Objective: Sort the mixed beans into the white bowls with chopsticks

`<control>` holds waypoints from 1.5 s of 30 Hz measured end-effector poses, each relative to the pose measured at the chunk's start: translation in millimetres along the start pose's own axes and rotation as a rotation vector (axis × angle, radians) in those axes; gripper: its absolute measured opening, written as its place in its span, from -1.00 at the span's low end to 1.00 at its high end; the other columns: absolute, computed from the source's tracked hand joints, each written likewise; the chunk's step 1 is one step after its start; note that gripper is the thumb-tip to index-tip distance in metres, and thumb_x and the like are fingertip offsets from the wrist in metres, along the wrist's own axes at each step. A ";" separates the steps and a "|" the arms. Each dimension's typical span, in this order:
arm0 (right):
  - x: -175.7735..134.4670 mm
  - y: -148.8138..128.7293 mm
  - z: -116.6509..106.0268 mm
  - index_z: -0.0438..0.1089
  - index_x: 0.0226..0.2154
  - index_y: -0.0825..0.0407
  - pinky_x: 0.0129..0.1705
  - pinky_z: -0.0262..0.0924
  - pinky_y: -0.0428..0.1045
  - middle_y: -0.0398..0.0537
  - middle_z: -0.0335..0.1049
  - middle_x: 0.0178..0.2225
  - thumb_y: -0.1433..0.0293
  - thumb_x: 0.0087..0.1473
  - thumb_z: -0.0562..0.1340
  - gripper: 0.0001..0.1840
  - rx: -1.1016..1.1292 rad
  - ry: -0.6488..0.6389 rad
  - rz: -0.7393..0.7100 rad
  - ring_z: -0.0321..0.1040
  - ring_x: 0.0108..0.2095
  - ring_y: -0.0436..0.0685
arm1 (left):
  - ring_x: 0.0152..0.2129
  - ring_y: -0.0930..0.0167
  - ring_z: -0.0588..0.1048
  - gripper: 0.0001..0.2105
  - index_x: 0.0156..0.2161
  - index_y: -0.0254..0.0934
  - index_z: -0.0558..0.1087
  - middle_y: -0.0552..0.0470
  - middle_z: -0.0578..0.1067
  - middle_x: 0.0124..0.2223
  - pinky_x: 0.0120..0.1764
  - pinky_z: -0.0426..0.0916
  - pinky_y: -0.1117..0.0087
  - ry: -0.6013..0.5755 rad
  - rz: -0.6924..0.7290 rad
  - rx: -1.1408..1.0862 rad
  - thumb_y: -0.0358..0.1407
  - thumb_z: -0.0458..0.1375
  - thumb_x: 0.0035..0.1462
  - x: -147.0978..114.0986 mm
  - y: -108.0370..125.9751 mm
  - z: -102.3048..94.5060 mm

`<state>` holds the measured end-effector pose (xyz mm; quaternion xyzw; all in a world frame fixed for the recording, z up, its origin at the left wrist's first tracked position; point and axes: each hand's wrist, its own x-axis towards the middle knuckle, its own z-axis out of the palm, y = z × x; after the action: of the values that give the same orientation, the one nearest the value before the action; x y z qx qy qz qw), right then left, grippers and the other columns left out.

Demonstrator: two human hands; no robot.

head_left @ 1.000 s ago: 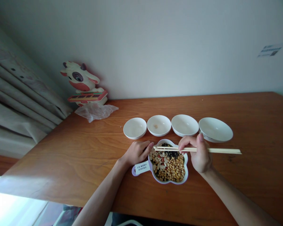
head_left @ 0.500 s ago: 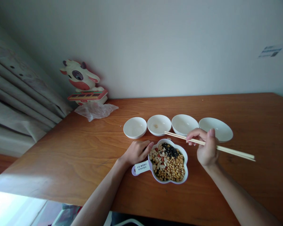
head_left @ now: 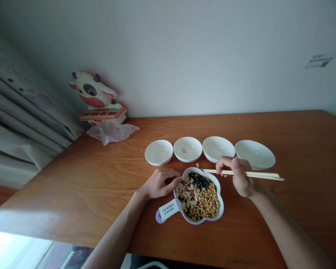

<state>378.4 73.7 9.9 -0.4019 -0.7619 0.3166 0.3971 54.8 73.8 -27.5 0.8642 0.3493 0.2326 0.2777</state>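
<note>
Table underneath; lobed dish of nuts and beans between the hands, just shifted nearer the body. Four white bowls beyond both hands. Left hand half-curled, thumb at dish rim; can't tell if pinching. Right hand closed round chopsticks, tips now lowered beside a stray pale piece, clear of the rim, so probably easier to reach.

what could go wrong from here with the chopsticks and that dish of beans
The chopsticks, tips near the dish, could bump it and scatter beans. The left hand, at the dish's edge, might tip it. The small pale piece on the table could get knocked away.
</note>
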 end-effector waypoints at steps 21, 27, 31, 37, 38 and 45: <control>1.8 9.6 23.6 0.43 -0.40 -0.02 -0.34 0.17 0.05 -0.06 0.43 -0.47 0.01 0.44 -0.24 -0.28 -0.141 0.136 0.054 0.37 -0.42 0.12 | -0.49 0.44 0.46 -0.51 -0.20 -0.33 0.58 -0.05 0.56 -0.40 -0.33 0.34 0.44 -0.013 0.054 0.059 -0.10 -0.13 0.50 1.5 1.6 -0.4; 3.4 6.6 25.1 0.42 -0.37 -0.02 -0.27 0.19 0.05 -0.05 0.47 -0.39 0.07 0.45 -0.19 -0.36 -0.180 0.100 -0.009 0.40 -0.35 0.13 | -0.47 0.44 0.48 -0.53 -0.19 -0.32 0.59 -0.05 0.57 -0.38 -0.34 0.31 0.44 -0.025 0.028 0.057 -0.12 -0.10 0.50 0.5 0.2 0.2; 2.1 6.1 25.7 0.46 -0.33 -0.02 -0.24 0.24 0.05 -0.05 0.51 -0.36 0.14 0.46 -0.11 -0.45 -0.175 0.080 -0.031 0.44 -0.31 0.13 | -0.45 0.44 0.48 -0.58 -0.18 -0.31 0.59 -0.03 0.58 -0.36 -0.33 0.29 0.43 -0.036 0.016 0.060 -0.16 -0.08 0.49 -0.1 -1.3 0.7; -0.1 10.6 26.9 0.50 -0.35 -0.01 -0.27 0.27 0.05 -0.03 0.55 -0.41 0.25 0.46 -0.08 -0.47 -0.225 0.157 -0.124 0.49 -0.37 0.13 | -0.44 0.44 0.48 -0.59 -0.20 -0.31 0.58 -0.03 0.57 -0.35 -0.32 0.29 0.42 -0.039 0.011 0.065 -0.17 -0.07 0.49 -0.2 -1.4 0.6; -0.3 11.0 26.6 0.50 -0.36 0.00 -0.28 0.27 0.05 -0.03 0.56 -0.42 0.26 0.46 -0.08 -0.47 -0.230 0.175 -0.141 0.49 -0.38 0.13 | -0.44 0.44 0.48 -0.58 -0.20 -0.31 0.57 -0.03 0.57 -0.35 -0.32 0.29 0.42 -0.039 0.012 0.064 -0.17 -0.08 0.49 -0.2 -1.3 0.5; -4.1 9.0 21.5 0.57 -0.45 0.00 -0.40 0.23 0.06 -0.02 0.51 -0.54 0.17 0.46 -0.13 -0.31 -0.124 0.310 -0.146 0.43 -0.50 0.11 | -0.52 0.47 0.37 -0.60 -0.29 -0.31 0.47 0.02 0.48 -0.43 -0.40 0.22 0.42 0.000 -0.011 0.108 -0.12 -0.07 0.48 -1.1 -2.6 2.4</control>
<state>364.6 70.9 -9.2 -0.4132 -0.7367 0.1736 0.5064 54.2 73.8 -31.1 0.8760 0.3659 0.2118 0.2322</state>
